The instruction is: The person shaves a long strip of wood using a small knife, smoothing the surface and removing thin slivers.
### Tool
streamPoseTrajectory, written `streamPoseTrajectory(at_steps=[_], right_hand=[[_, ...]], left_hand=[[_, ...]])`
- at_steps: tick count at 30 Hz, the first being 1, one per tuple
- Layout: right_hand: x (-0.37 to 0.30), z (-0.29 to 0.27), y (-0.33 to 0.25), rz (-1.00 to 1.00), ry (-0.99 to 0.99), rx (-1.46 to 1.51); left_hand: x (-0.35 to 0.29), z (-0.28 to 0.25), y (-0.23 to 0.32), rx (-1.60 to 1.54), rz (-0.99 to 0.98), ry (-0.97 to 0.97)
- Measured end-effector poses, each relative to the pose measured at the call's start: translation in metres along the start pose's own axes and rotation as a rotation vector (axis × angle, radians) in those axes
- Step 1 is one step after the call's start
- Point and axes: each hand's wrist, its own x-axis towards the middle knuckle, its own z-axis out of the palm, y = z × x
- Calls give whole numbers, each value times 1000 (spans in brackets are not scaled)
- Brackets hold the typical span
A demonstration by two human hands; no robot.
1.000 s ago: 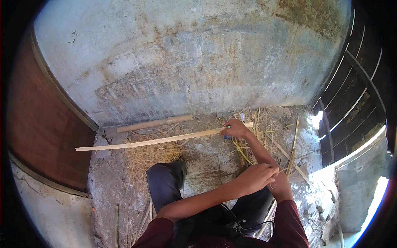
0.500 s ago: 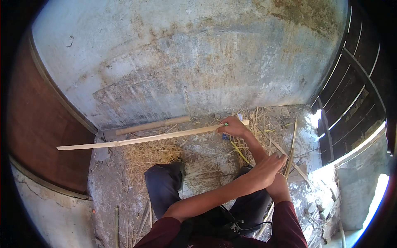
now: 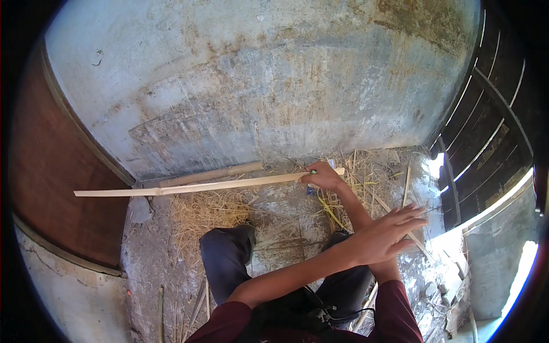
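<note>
My right hand (image 3: 324,176) is shut on a long pale wooden strip (image 3: 217,184), close to its right end. The strip runs nearly level to the left, above the ground, along the foot of the wall. Something small and green shows at my right fingers. My left arm crosses over my right forearm. My left hand (image 3: 389,231) hovers with fingers spread, holds nothing and is apart from the strip. My knees in dark trousers (image 3: 226,257) are below.
A rounded brown pole (image 3: 211,174) lies at the base of the stained concrete wall (image 3: 257,86). Straw (image 3: 200,208) and loose sticks (image 3: 407,183) litter the ground. A brown door (image 3: 57,188) stands left and a dark slatted gate (image 3: 486,143) right.
The strip has shifted to the left, its far end now further out. My left hand has moved right and its fingers have spread apart.
</note>
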Motion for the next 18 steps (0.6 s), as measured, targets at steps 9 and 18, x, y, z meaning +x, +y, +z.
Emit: streamPoseTrajectory(at_steps=[9,18], right_hand=[[-18,-5,-16,11,61,258],[-31,14,-71,44,-210,708]], left_hand=[[-149,-154,-55,-400,-1034,284],[-169,-215,-75,-49,-747,824]])
